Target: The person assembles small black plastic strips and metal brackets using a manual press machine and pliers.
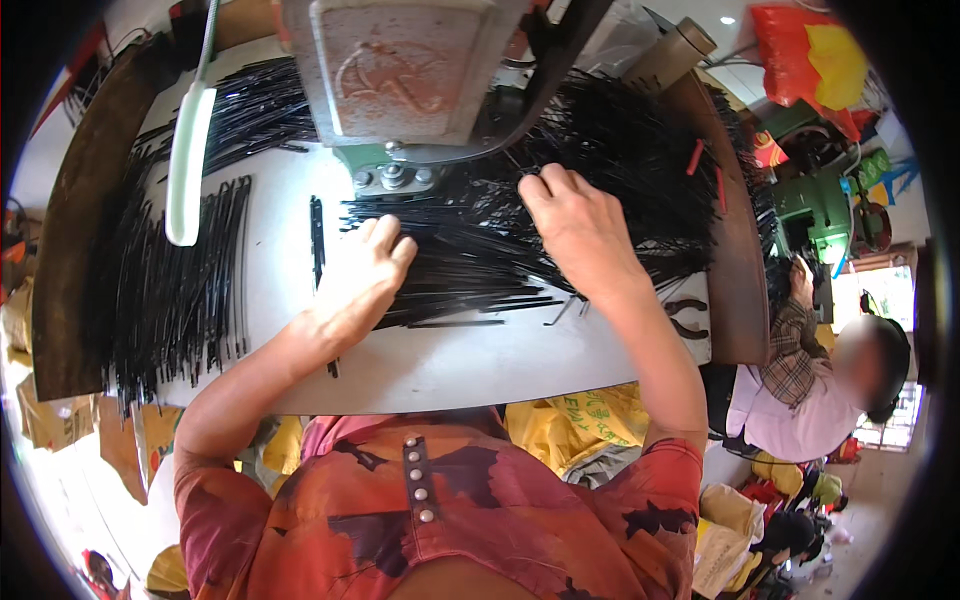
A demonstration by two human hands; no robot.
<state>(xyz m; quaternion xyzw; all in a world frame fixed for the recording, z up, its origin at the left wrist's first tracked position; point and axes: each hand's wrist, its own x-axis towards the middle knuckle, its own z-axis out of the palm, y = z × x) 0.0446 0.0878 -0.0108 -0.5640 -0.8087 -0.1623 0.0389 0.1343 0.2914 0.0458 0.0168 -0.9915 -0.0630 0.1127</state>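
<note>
Thin black rods (460,285) lie in a loose heap across the middle of the pale worktable, under the head of a metal press (395,75). My left hand (365,270) is closed at the left end of this heap, just below the press's bolted green part (385,172). Its fingertips are turned away, so I cannot make out what they hold. A few separate rods (318,235) lie upright in the picture beside that hand and pass behind it. My right hand (585,225) is closed over the tangled rods (640,150) on the right, its fingertips hidden.
More black rods (185,290) are laid side by side at the left. A long lamp (190,165) hangs above them. Pliers with dark handles (690,318) rest near the right edge board (740,270). Further right, another person (810,400) sits near a green machine (825,190).
</note>
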